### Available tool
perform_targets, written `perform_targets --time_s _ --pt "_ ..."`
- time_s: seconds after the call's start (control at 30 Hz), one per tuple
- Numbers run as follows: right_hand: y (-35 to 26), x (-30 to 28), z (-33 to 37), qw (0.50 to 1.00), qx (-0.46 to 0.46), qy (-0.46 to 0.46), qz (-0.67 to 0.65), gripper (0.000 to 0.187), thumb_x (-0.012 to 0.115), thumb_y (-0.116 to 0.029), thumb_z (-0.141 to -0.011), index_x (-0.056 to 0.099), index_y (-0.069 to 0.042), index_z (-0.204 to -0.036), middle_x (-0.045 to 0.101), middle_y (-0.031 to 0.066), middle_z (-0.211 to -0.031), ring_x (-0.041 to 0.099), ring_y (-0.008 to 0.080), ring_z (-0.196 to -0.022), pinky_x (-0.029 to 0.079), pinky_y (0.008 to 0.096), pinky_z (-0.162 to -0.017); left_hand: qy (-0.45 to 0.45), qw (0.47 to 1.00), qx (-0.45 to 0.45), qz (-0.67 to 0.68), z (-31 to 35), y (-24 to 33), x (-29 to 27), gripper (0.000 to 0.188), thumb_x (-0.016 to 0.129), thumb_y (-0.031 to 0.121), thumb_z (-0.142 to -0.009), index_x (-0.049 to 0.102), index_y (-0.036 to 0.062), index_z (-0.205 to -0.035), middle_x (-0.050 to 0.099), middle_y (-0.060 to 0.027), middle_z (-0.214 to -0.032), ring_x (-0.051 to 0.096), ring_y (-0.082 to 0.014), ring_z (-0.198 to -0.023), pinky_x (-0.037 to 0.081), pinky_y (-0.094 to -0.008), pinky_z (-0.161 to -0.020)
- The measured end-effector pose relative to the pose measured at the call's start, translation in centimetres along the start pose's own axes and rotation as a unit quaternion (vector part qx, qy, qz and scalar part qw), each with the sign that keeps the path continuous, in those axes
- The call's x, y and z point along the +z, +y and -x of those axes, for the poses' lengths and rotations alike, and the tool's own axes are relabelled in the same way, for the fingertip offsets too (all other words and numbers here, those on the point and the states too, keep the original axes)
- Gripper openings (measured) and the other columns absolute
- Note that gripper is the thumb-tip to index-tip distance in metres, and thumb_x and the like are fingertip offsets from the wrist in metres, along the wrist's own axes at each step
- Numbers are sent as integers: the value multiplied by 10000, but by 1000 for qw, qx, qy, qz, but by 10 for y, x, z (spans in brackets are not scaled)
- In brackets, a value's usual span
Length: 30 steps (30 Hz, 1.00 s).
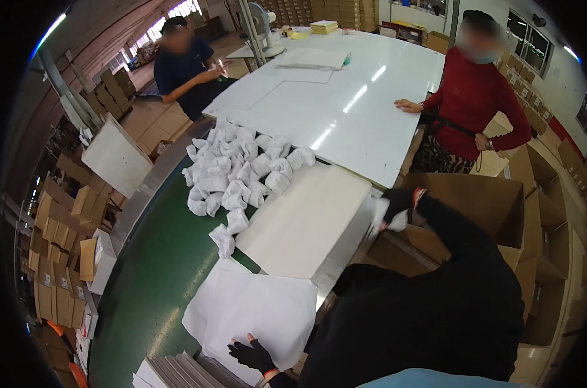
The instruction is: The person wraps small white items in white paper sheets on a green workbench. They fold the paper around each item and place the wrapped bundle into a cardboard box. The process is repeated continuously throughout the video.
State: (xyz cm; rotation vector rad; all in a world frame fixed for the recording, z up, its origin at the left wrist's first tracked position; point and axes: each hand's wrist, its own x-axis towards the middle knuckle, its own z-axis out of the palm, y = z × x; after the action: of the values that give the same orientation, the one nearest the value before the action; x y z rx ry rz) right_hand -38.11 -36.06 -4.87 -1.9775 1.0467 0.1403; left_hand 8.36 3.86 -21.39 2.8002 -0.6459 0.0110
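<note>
My left hand (251, 354), in a black fingerless glove, lies on a stack of white paper sheets (255, 304) near the front edge, fingers spread. Out to the right, my right hand (395, 205), gloved in black too, is closed round a white paper-wrapped bundle (379, 215). It is beside the near edge of an open cardboard box (465, 200); what the paper wraps is hidden. A heap of similar crumpled white bundles (225, 168) sits on the green surface (158, 278), against a flat cream sheet (306, 220).
A large white table (371, 97) extends beyond the heap. One person (183, 71) stands at its far left, another in red (474, 97) at the right with a hand on it. Several open cartons (542, 207) line the right side. Stacked grey card (183, 372) lies lower left.
</note>
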Motion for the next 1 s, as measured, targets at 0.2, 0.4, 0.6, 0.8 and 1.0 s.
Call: perform_targets --time_s 0.2,0.4,0.6,0.8,1.0 --pt "121 -36 109 910 406 44 73 459 819 -387 -618 724 -83 -948 684 136 -1022 647 233 -963 495 400 -829 58 990 40 -118 16 -7 21 756 482 547 -918 286 64 -1465 260 -171 -1518 195 -380 -1414 175 -567 -1113" --pt "227 -15 174 738 653 141 93 802 799 -523 -633 547 -157 -1301 474 87 -1412 506 315 -1226 414 590 -957 66 992 45 -102 17 -1 21 748 486 541 -918 297 62 -1460 271 -170 -1513 202 -376 -1412 169 -567 -1115" --pt "203 5 94 733 519 393 198 959 771 -581 -637 440 -44 -1359 487 203 -1342 446 399 -1261 385 583 -979 0 994 32 -102 12 7 5 728 491 527 -921 329 42 -1439 269 -181 -1510 233 -367 -1401 205 -563 -1103" --pt "173 12 -37 781 218 499 306 831 702 -487 -745 419 -1 -1357 409 248 -1392 336 397 -1323 261 482 -1101 7 920 77 384 -64 -50 -50 681 587 295 -931 245 71 -1475 452 -208 -1372 475 -327 -1230 388 -409 -1018" --pt "98 63 -120 810 -39 488 323 776 630 -471 -860 360 21 -1396 426 222 -1387 324 382 -1342 263 483 -1091 43 737 1 675 -163 -98 -211 460 448 247 -1006 356 45 -1410 527 -143 -1260 630 -231 -987 531 -335 -787"
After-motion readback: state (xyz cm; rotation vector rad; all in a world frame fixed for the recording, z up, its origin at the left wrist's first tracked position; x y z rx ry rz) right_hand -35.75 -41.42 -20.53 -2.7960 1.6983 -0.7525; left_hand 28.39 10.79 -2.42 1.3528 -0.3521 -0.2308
